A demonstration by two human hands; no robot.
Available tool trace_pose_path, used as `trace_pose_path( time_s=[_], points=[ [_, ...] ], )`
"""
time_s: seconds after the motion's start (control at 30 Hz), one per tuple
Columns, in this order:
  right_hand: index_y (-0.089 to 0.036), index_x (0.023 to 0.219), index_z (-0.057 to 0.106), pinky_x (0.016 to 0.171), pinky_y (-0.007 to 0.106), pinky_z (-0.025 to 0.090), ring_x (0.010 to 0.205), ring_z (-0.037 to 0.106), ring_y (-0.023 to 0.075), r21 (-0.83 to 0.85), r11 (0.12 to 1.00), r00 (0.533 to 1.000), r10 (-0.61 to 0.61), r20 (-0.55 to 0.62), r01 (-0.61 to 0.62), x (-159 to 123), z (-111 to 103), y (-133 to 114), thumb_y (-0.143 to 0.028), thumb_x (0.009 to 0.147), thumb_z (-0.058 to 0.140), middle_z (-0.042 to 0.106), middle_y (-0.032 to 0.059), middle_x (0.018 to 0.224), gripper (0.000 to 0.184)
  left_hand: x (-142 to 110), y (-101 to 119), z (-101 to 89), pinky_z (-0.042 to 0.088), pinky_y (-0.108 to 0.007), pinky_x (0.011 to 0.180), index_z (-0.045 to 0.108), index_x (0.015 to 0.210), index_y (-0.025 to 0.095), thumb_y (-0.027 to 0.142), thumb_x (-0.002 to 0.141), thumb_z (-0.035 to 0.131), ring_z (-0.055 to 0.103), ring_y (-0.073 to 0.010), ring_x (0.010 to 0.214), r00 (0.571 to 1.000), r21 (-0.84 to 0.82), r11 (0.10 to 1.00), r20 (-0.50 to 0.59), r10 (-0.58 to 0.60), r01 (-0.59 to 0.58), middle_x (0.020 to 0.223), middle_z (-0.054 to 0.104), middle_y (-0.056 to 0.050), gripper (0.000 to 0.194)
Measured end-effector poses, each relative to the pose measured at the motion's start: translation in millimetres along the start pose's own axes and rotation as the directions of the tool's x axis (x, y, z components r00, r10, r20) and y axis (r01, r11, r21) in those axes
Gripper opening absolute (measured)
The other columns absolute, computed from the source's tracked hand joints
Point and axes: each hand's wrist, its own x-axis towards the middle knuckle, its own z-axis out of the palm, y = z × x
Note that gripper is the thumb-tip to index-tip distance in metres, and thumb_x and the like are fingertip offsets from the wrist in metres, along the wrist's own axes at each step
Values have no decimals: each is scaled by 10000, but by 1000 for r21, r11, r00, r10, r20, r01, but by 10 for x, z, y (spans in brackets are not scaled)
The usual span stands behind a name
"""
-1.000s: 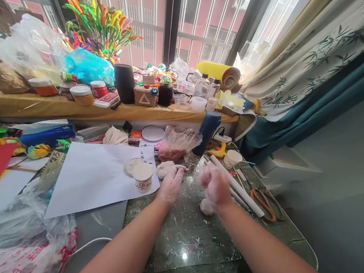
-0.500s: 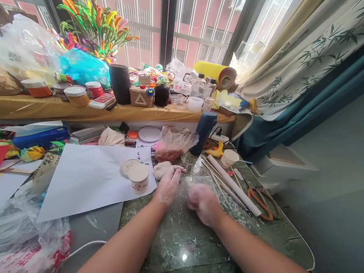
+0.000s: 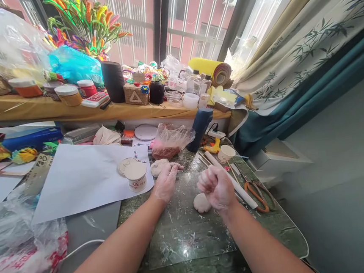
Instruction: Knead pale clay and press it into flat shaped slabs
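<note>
A flattened round of whitish clay (image 3: pixel 202 203) lies on the clear sheet (image 3: pixel 178 243) on the table. Just right of it and above the sheet is my right hand (image 3: pixel 216 185), curled into a fist dusted with white, with nothing visible inside. My left hand (image 3: pixel 166 182) rests by the far edge of the sheet, fingers stretched out, beside a larger lump of whitish clay (image 3: pixel 159 167). The fingers partly cover that lump, and I cannot tell if they press on it.
A lidded paper cup (image 3: pixel 137 183) stands on white paper (image 3: pixel 86 179) at left. On the right lie a white rolling rod (image 3: pixel 233 181), thin sticks, orange-handled scissors (image 3: pixel 261 202) and a paper cup (image 3: pixel 226 153). Behind are a bagged reddish-brown lump (image 3: pixel 167 150) and a dark blue bottle (image 3: pixel 202 128).
My right fist has moved right, and the flattened clay now shows on the sheet. My left hand stays by the larger lump. The view has shifted slightly.
</note>
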Motion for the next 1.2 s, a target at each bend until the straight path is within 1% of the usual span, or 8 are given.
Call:
trace_pose_path(
  time_s=[0.17, 0.23, 0.3, 0.37, 0.47, 0.57, 1.03, 1.2],
  points=[
    [-232, 446, 324, 387, 229, 165, 405, 163, 78, -36, 998, 998, 55, -3, -55, 103, -80, -76, -413, 818, 643, 257, -88, 412, 523, 19, -56, 5, 456, -424, 1060, 650, 1035, 216, 506, 985, 417, 620, -247, 1115, 1000, -5, 1000, 7, -2, 2, 1136, 700, -94, 375],
    [-230, 460, 354, 405, 232, 236, 415, 228, 92, -64, 998, 1000, 8, -10, -9, 116, -117, -207, -441, 850, 603, 297, -75, 433, 508, 24, -77, 7, 456, -426, 1064, 649, 1031, 219, 517, 985, 418, 621, -245, 1121, 1000, -19, 1000, 9, -9, 9, 1138, 701, -91, 379],
    [-220, 528, 506, 490, 258, 386, 487, 410, 123, -299, 952, 998, -63, 22, 67, 70, -176, -370, -449, 861, 599, 480, -31, 516, 415, 22, -77, 9, 455, -422, 1068, 651, 1025, 224, 521, 985, 422, 622, -241, 1125, 1000, -32, 999, 9, -12, 13, 1133, 704, -86, 377],
    [-220, 821, 723, 742, 347, 519, 788, 629, 202, -688, 711, 985, -37, 166, 143, -40, -256, -501, -422, 810, 689, 720, 52, 872, 205, 12, -51, 11, 453, -417, 1069, 656, 1019, 225, 513, 985, 426, 622, -241, 1123, 1000, -26, 1000, 0, -15, 15, 1130, 707, -85, 370],
    [-261, 1370, 617, 1124, 478, 371, 1332, 503, 315, -939, 191, 922, 213, 323, 285, -254, -392, -548, -316, 733, 782, 570, 97, 1465, 660, -11, 22, 10, 438, -420, 1073, 666, 1019, 221, 485, 991, 418, 616, -248, 1123, 1000, 17, 1000, -3, -18, 18, 1143, 706, -88, 363],
    [-231, 1475, 515, 1174, 461, 325, 1396, 457, 296, -943, -4, 897, 310, 314, 332, -388, -476, -459, -233, 824, 685, 527, 110, 1513, 673, -29, 86, 10, 441, -426, 1063, 664, 1033, 218, 470, 996, 402, 615, -252, 1119, 999, 44, 998, 21, -34, 33, 1154, 702, -86, 366],
    [-216, 1183, 681, 952, 388, 473, 1091, 577, 286, -856, -141, 817, 408, 408, 498, -261, -317, -493, -178, 812, 674, 620, 106, 1142, 373, -27, 67, 6, 453, -408, 1061, 647, 1014, 220, 483, 989, 401, 612, -238, 1118, 999, 2, 999, 1, -37, 37, 1145, 699, -81, 362],
    [-227, 1353, 584, 1044, 414, 433, 1196, 533, 289, -881, -87, 845, 341, 413, 465, -395, -370, -427, -230, 821, 686, 577, 113, 1299, 541, -33, 102, 0, 483, -373, 981, 650, 1015, 226, 487, 986, 399, 604, -234, 1088, 999, 38, 998, 14, -44, 43, 1103, 691, -60, 363]
  ],
)
